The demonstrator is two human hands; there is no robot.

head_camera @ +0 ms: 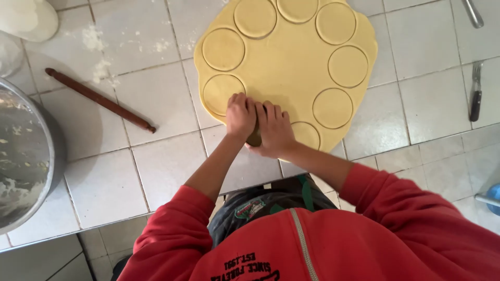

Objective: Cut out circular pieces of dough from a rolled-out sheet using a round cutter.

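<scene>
No packages, labels, signs or screens lie anywhere on the tiled counter [166,99].

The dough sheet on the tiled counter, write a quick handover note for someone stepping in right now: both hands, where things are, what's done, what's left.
Left hand and right hand: both pressed down on a round cutter, mostly hidden under them, at the near edge of the dough sheet.
Done: nine circles scored around the sheet's rim, all lying in place.
Left: the middle of the sheet is uncut; no circles lifted out.
Nearby: rolling pin on the tiles to the left, metal bowl at far left, a utensil at right.
</scene>
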